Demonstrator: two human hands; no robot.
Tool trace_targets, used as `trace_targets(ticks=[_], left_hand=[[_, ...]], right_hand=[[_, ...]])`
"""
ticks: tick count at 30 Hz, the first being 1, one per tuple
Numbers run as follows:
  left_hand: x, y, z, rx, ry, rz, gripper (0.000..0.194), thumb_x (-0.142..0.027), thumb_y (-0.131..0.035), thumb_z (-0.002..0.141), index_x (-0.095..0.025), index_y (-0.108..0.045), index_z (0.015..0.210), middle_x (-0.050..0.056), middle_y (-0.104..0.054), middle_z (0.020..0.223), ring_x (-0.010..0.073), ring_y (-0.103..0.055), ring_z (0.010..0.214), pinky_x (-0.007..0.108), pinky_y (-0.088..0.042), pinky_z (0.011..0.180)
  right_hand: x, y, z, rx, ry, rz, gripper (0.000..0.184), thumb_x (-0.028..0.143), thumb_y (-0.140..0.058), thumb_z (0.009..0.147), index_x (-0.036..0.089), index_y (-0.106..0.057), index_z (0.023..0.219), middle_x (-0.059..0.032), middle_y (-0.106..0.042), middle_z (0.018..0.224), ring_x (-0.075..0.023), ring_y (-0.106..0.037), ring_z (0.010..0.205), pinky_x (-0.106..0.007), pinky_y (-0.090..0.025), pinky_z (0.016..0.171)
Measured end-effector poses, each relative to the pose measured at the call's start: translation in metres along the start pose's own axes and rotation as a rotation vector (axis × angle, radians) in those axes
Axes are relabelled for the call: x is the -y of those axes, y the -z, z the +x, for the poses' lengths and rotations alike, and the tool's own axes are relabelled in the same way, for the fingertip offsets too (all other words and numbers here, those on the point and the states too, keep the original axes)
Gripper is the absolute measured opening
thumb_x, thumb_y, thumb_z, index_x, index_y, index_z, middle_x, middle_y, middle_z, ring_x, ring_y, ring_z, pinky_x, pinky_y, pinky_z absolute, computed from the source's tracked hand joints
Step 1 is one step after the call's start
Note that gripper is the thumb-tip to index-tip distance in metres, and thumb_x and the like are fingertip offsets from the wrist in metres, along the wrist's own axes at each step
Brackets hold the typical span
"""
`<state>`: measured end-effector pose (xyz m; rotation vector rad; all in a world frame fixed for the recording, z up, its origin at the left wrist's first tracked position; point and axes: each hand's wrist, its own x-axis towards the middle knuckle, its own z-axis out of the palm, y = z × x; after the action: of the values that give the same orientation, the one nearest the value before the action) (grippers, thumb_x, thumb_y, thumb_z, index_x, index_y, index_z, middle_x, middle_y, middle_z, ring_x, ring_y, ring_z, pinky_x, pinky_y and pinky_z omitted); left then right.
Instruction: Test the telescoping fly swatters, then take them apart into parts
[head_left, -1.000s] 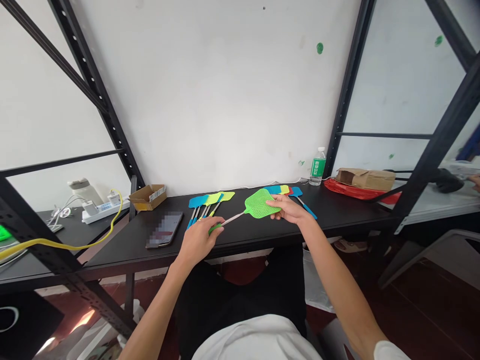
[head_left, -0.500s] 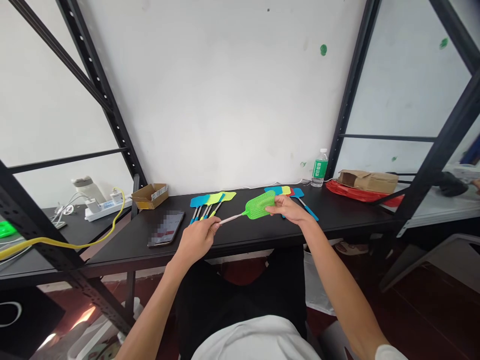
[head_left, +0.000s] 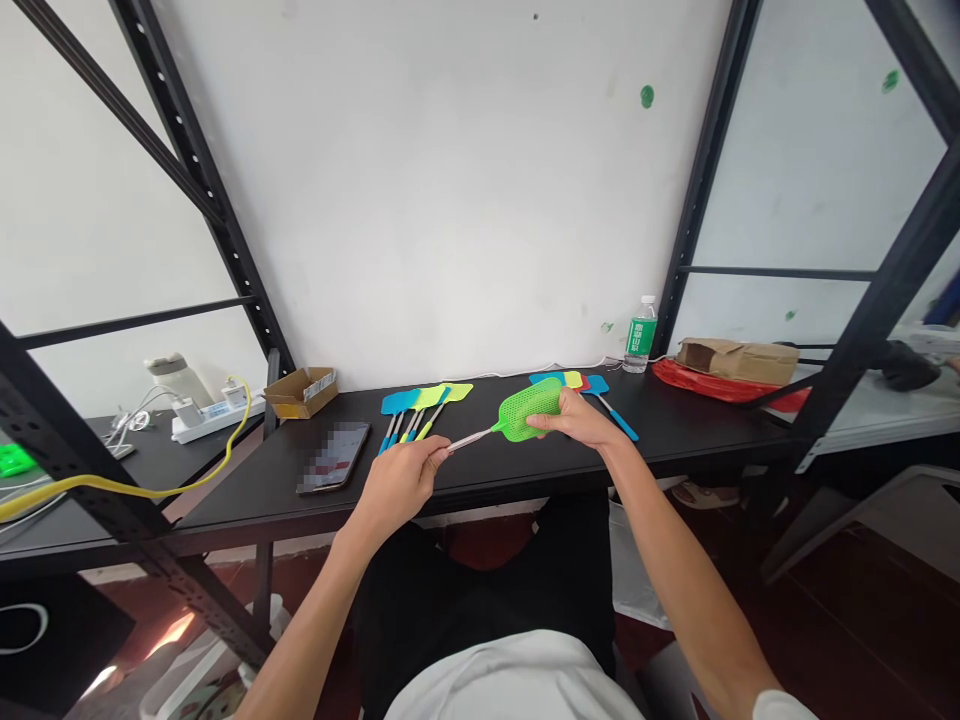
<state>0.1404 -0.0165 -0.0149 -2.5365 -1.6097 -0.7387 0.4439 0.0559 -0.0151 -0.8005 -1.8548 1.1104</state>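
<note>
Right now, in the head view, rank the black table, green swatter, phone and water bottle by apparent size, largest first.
1. Black table
2. Green swatter and phone: too alike to rank
3. Water bottle

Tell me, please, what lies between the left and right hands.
In the head view, the green fly swatter spans from the left hand to the right hand.

Your two hands (head_left: pixel 405 472) (head_left: pixel 581 420) hold one green swatter (head_left: pixel 516 414), with two swatter clusters (head_left: pixel 399 402) (head_left: pixel 595 384) beyond the grip, one phone (head_left: pixel 337 455) left, one bottle (head_left: pixel 640 338) right and two cardboard boxes (head_left: pixel 289 403) (head_left: pixel 757 364) flanking it.
</note>
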Motion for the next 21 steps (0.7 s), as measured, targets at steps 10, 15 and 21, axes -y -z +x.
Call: trace_targets(ticks=[10,15,21], left_hand=[[0.000,-0.005,-0.002,-0.266,0.040,0.053,0.032,-0.039,-0.047,0.097,-0.028,-0.075,0.108,0.001,-0.078,0.104,0.0212,-0.071,0.081,0.028,-0.044,0.065],[0.001,-0.002,-0.004,-0.336,0.026,0.029,0.029,-0.038,-0.051,0.096,-0.029,-0.076,0.107,0.001,-0.078,0.105,0.0202,-0.072,0.085,0.027,-0.046,0.066],[0.000,-0.006,-0.004,-0.414,0.019,0.050,0.030,-0.039,-0.051,0.097,-0.030,-0.078,0.108,0.001,-0.078,0.106,0.0221,-0.071,0.095,0.028,-0.048,0.071]], right_hand=[[0.019,-0.016,-0.006,-0.085,-0.056,0.079,0.047,0.040,-0.077,0.081,0.021,-0.055,0.118,-0.0076,-0.073,0.092,-0.0211,-0.072,0.068,-0.022,-0.055,0.044],[0.019,-0.016,-0.006,-0.062,-0.111,0.162,0.046,0.039,-0.076,0.082,0.022,-0.054,0.119,-0.0085,-0.074,0.097,-0.0203,-0.073,0.068,-0.019,-0.054,0.043],[0.020,-0.015,-0.006,-0.080,-0.145,0.191,0.049,0.037,-0.077,0.083,0.023,-0.056,0.124,-0.0089,-0.074,0.098,-0.0191,-0.073,0.066,-0.017,-0.052,0.040]])
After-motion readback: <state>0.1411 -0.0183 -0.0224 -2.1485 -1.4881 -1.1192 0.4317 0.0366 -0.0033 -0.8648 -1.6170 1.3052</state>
